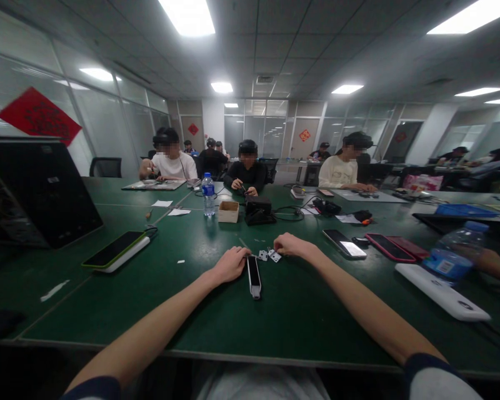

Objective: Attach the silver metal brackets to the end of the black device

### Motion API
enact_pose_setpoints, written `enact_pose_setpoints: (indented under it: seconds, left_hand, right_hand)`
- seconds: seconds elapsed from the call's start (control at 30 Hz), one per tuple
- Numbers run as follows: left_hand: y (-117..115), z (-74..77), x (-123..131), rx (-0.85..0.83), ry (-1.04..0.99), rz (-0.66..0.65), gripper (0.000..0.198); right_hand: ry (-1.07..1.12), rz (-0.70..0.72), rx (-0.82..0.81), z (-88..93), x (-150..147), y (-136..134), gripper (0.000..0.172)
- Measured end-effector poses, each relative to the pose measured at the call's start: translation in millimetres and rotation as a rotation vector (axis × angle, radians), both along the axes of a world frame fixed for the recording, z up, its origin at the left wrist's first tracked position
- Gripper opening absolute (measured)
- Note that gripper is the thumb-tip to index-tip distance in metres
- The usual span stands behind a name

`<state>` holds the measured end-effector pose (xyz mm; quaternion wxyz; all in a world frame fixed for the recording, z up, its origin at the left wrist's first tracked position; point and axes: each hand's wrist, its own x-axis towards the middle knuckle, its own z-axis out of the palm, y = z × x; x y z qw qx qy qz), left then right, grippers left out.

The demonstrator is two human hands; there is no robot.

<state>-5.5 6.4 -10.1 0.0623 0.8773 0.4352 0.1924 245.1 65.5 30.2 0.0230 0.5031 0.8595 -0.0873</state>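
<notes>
Bent fingers of the left hand [232,263] are placed at the far end of a slim black-and-white device [254,276] on a green table [216,322]; whether it is gripped cannot be told. Small pale pieces with dark spots [274,256] are seen between both hands' fingertips, close to the right hand [292,245], whose fingers are curled, though whether anything is pinched cannot be told. Beyond the fingers, an open box [228,213] is set near a water bottle [208,194].
</notes>
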Motion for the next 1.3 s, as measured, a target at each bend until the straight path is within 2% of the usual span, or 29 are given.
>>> enact_pose_setpoints:
  seconds: [0.27, 0.53, 0.97, 1.17, 1.3]
  left_hand:
    - [3, -3.1, -2, 0.037, -0.022, -0.031, 0.026]
    - [6, -5.1, -3, 0.038, -0.056, -0.052, 0.025]
    - [5, -7.7, -3, 0.038, -0.063, -0.065, 0.025]
    - [6, -8.7, -2, 0.058, -0.063, -0.086, 0.024]
    - [5, -7.2, -1, 0.063, -0.046, -0.080, 0.024]
  right_hand:
    - [-0.031, -0.040, -0.022, -2.3, 6, 1, 0.020]
    - [-0.025, -0.076, -0.018, -8.8, 3, 7, 0.026]
    - [0.002, -0.036, 0.014, -7.1, 6, 1, 0.017]
    - [0.138, 0.083, -0.068, -1.9, 11, 0, 0.022]
    - [0.060, 0.081, -0.030, 0.5, 5, -2, 0.019]
